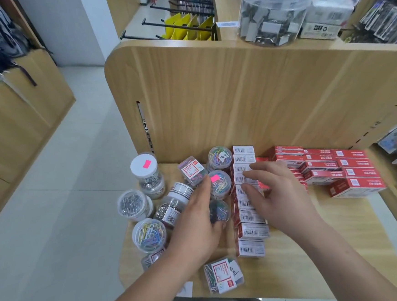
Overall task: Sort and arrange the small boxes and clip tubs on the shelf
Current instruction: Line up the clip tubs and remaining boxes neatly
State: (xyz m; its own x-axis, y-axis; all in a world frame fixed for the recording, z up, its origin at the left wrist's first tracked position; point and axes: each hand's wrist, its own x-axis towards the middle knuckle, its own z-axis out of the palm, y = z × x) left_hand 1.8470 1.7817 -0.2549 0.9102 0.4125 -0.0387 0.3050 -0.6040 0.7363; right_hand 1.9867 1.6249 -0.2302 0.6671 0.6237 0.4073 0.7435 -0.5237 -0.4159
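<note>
The column of small boxes [252, 229] lies on the wood-grain shelf [319, 247], its long axis running near to far, between the 2 hands. The right hand [279, 191] is nearer: fingers spread and loosely bent, tips at the column's far half; contact cannot be confirmed. The left hand [196, 224] lies flat, fingers straight, over the clip tubs [149, 235] just left of the column.

Boxes: rectangular card, white barcode faces up, red sides. Tubs: smooth clear plastic cylinders holding coloured or silver clips.
</note>
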